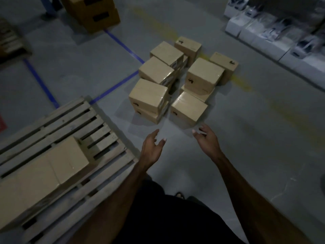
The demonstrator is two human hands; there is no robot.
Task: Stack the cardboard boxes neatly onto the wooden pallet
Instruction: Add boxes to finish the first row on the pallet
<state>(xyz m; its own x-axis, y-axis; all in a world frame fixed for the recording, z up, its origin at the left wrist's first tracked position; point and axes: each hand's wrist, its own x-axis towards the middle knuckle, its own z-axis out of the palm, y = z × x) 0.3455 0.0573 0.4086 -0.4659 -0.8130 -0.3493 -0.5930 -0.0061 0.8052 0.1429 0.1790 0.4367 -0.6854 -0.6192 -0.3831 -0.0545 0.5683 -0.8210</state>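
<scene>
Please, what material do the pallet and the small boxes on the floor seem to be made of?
Pallet: apparently bare, unfinished wood; pale rough slats with open gaps.
Small boxes: apparently tan matte cardboard; glossy strips along their edges look like clear tape.

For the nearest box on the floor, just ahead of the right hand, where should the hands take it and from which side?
Probably by its two short side faces, one hand each. The nearest box sits alone on the floor, top free, near face toward the person. Left hand and right hand are open and empty, so reach forward and down.

Grey floor (pixel 246 138) carries a wooden pallet (pixel 105 166) — beside it, loose cardboard boxes (pixel 188 110).
</scene>
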